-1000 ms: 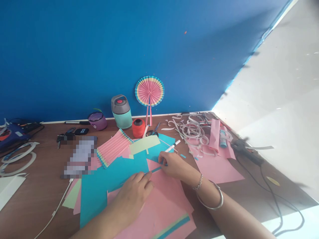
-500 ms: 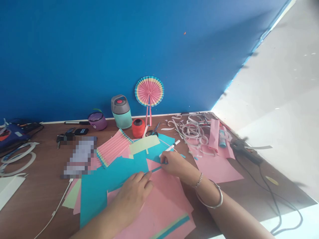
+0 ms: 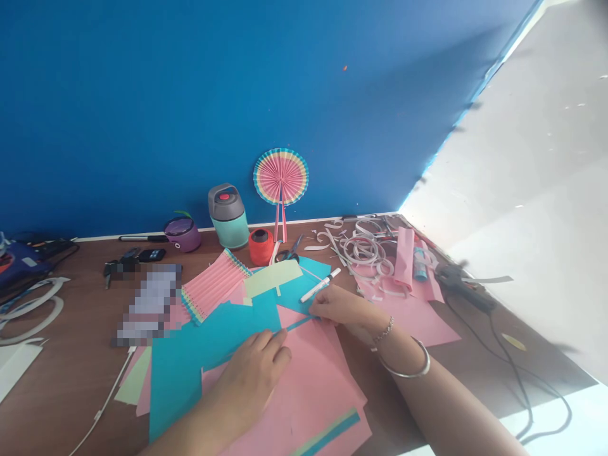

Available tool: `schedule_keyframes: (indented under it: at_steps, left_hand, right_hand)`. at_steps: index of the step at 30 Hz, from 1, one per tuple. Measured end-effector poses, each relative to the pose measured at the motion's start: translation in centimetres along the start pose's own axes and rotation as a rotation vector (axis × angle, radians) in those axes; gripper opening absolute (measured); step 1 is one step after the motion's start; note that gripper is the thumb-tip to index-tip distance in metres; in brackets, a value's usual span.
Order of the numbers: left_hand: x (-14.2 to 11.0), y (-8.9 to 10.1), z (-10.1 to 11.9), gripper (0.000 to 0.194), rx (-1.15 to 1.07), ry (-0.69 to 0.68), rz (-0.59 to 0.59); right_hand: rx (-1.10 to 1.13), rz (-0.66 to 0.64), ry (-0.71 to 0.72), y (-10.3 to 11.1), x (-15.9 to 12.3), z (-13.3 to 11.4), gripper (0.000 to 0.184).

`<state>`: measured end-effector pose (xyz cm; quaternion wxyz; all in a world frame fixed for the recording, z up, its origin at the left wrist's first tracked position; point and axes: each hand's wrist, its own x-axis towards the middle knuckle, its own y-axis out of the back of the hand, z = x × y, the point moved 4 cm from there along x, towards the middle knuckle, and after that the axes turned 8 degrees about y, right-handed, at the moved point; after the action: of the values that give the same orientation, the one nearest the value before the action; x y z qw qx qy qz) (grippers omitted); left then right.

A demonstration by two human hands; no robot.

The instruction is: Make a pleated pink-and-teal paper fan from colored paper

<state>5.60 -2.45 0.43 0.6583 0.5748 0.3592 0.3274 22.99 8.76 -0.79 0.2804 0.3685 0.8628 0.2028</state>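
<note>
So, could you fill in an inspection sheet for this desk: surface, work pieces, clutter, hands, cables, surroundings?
Surface: brown table, partly covered by paper.
Work pieces: pink sheet overlapping a blue sheet; thin blue strip across the pink.
Clutter: tangled white strips, scissors, red spool, white pen.
Hands: left hand rests on the paper; right hand has its fingers at the strip's far end, grip unclear.
Cables: white cable on the left, dark cord on the right.
Surroundings: blue wall behind, round paper fan before it.

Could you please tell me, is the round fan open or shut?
Open: the fan shows its pleats spread around the centre in a full circle.
</note>
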Motion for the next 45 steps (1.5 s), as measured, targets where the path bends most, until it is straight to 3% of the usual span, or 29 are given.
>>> schedule_keyframes:
  at_steps: [6, 20, 27, 37, 41, 43, 45]
  left_hand:
    - [0.0, 0.0, 0.0, 0.026, 0.0, 0.006, -0.02]
    - [0.0, -0.1, -0.1, 0.028, 0.003, -0.001, 0.003]
    - [-0.1, -0.5, -0.1, 0.031, 0.013, -0.003, 0.025]
    - [0.0, -0.5, 0.0, 0.035, 0.036, -0.011, 0.035]
    - [0.0, -0.4, 0.1, 0.036, 0.043, 0.002, 0.052]
    - [-0.1, -0.3, 0.3, 0.037, 0.04, 0.0, 0.067]
    - [-0.1, -0.2, 0.3, 0.039, 0.036, -0.006, 0.086]
  right_hand:
    - [0.005, -0.021, 0.038, -0.2, -0.2, -0.7, 0.009]
    - [0.001, -0.001, 0.032, -0.3, -0.1, -0.7, 0.01]
    - [-0.053, 0.12, 0.015, -0.7, 0.3, -0.1, 0.011]
    - [0.101, 0.275, -0.055, -1.2, 1.0, -0.1, 0.021]
    - [0.02, 0.519, -0.075, 1.3, 0.2, -0.1, 0.016]
    - [0.058, 0.508, -0.035, 1.9, 0.0, 0.0, 0.017]
    - [0.109, 0.404, 0.008, 1.7, 0.2, 0.1, 0.02]
